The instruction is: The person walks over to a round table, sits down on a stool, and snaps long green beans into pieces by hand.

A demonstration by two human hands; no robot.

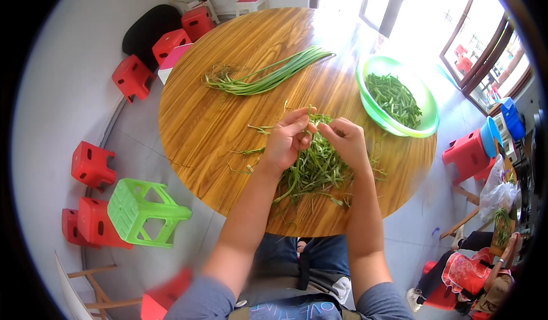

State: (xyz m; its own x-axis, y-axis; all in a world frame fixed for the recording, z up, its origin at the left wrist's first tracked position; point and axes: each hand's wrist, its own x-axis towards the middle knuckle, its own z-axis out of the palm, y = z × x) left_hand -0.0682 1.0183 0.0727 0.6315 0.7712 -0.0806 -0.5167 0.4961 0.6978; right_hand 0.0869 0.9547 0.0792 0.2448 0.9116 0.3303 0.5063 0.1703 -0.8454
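Above the wooden table, my left hand (pixel 290 139) is closed with its fingers pinching a short green stalk (pixel 309 112). My right hand (pixel 347 140) is close beside it, thumb and fingers pressed together; what they grip is hidden. Below both hands lies a loose pile of green trimmings (pixel 319 168), thin and tangled. A bundle of long green stalks (pixel 279 75), resembling garlic scapes with withered ends at the left, lies farther back. On the right is a light green basin (pixel 428 106) holding short cut green pieces (pixel 394 99).
The round wooden table (pixel 194 114) fills the middle. A green stool (pixel 134 208) and several red stools (pixel 91 163) stand at the left. Another person (pixel 471 274) sits at the lower right, near a plastic bag (pixel 496 197). A glass door (pixel 479 40) is at the back right.
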